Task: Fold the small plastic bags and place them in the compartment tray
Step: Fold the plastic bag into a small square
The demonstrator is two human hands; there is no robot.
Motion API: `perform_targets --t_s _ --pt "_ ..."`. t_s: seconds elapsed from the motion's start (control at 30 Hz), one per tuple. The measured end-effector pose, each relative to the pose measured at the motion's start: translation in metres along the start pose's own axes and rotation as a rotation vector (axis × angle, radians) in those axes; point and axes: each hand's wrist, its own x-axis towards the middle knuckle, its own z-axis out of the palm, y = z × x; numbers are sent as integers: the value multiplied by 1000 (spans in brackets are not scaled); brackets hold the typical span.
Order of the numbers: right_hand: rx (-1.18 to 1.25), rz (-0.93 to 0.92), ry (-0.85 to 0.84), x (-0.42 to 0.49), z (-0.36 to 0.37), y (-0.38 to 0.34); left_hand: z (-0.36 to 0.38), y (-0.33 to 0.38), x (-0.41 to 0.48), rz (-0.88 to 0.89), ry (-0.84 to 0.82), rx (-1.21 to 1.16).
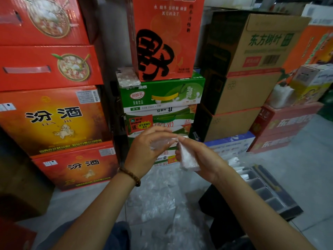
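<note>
Two hands, one compartment tray

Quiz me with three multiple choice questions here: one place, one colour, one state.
1. The grey compartment tray lies: A left of the hands; B right of them; C on red cartons.
2. The cardboard carton under the patterned phone is: A blue; B green; C brown.
3. Both hands are: A empty; B on the tray; C pinching one small clear plastic bag.
Answers: B, it lies beyond the right hand; B, the carton is green; C, left hand and right hand pinch it.
</note>
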Motion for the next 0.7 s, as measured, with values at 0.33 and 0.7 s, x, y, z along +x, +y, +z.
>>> perform_targets --t_s 0.33,0.7 --pt "-198 -135 72 -6 -5 -9 -2 3 -1 -110 104 -37" --pt "-324 -354 122 -5 -5 -8 6 9 2 -337 54 -316"
